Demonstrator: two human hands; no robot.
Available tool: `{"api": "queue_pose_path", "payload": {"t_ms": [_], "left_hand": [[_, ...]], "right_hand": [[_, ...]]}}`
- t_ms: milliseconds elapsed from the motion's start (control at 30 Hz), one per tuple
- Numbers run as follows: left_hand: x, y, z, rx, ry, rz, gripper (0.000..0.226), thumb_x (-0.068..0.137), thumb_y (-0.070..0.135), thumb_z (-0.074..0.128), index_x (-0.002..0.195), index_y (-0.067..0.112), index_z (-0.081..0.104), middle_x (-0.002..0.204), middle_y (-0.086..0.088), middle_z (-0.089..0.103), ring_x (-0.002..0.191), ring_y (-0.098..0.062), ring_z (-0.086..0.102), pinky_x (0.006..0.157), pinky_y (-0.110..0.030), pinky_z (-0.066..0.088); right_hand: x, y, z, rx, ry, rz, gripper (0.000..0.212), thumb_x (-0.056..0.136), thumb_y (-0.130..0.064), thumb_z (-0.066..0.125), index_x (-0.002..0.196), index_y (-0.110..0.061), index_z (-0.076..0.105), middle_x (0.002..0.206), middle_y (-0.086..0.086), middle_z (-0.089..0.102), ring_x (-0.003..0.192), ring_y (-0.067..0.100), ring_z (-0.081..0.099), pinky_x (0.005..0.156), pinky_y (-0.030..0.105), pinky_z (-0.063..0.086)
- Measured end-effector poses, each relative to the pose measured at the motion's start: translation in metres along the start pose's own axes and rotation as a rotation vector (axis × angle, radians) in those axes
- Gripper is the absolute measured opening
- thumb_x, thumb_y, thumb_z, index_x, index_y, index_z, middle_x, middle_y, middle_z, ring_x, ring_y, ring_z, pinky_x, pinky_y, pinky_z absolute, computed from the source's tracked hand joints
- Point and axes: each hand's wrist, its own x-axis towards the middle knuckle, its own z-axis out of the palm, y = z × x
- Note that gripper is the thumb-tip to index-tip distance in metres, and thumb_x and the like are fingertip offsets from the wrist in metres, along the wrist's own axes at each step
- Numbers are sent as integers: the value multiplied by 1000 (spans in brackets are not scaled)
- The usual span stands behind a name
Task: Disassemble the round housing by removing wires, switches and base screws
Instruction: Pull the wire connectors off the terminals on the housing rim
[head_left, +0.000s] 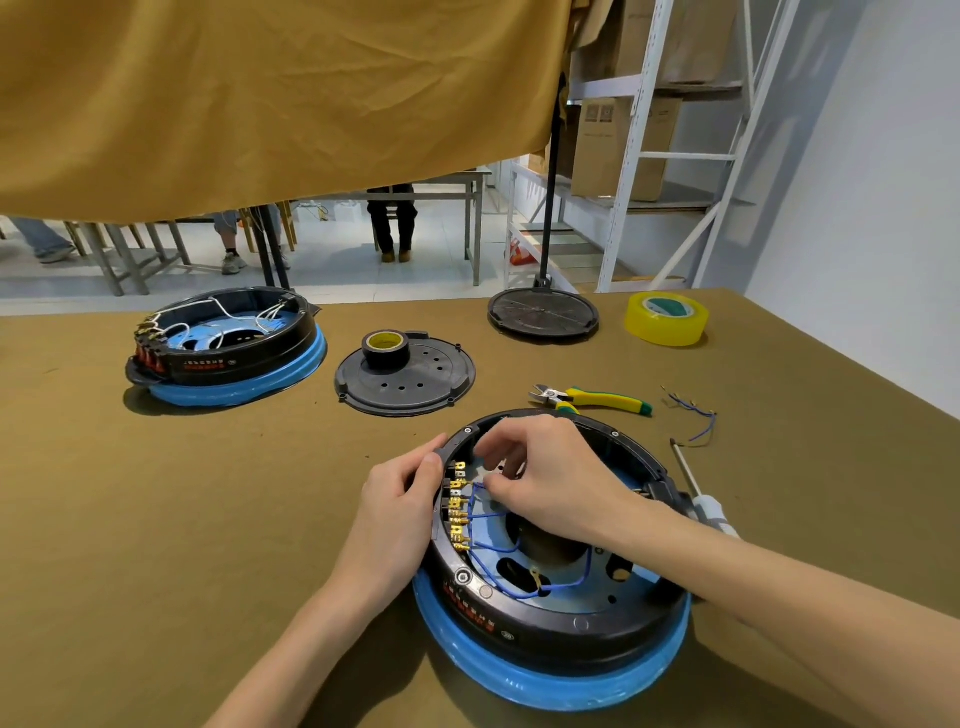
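A round black housing (556, 631) on a blue ring lies open-side up in front of me. Blue wires (498, 551) run from a row of brass switch terminals (458, 506) along its left inner wall. My left hand (400, 514) grips the housing's left rim from outside, thumb on the rim. My right hand (545, 478) reaches inside and pinches a blue wire end next to the upper terminals. The wire's connector is hidden under my fingers.
A second housing (228, 348) with white wires sits at the far left. A black cover (405, 379) carries a black tape roll (384, 345). Side cutters (592, 399), loose blue wires (693, 415), a screwdriver (701, 496), yellow tape (666, 318) and a stand base (543, 313) lie to the right.
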Motion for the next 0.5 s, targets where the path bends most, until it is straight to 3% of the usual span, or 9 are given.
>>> {"api": "queue_pose_path", "payload": {"t_ms": [200,400,500], "left_hand": [[0,1,0,10,-10,3,41,109,33,42,147,23,54,134,8,66,118,-1,62,103,-36,52],[1,0,-2,51,-2,19,42,109,32,42,147,21,53,139,6,64,127,-8,59,110,-43,48],[1,0,0,61,-6,23,42,109,32,41,148,21,53,139,5,64,128,-10,58,111,-44,46]], "right_hand": [[-2,2,-6,2,-21,-35,13,90,-18,69,100,-23,74,96,-11,65,90,2,62,81,18,52],[4,6,-33,-143,-219,43,15,97,-17,59,103,-24,72,90,-9,69,80,6,64,69,24,54],[-1,6,-49,-170,-161,19,8,93,-17,65,95,-24,69,87,-8,66,75,3,59,64,24,51]]}}
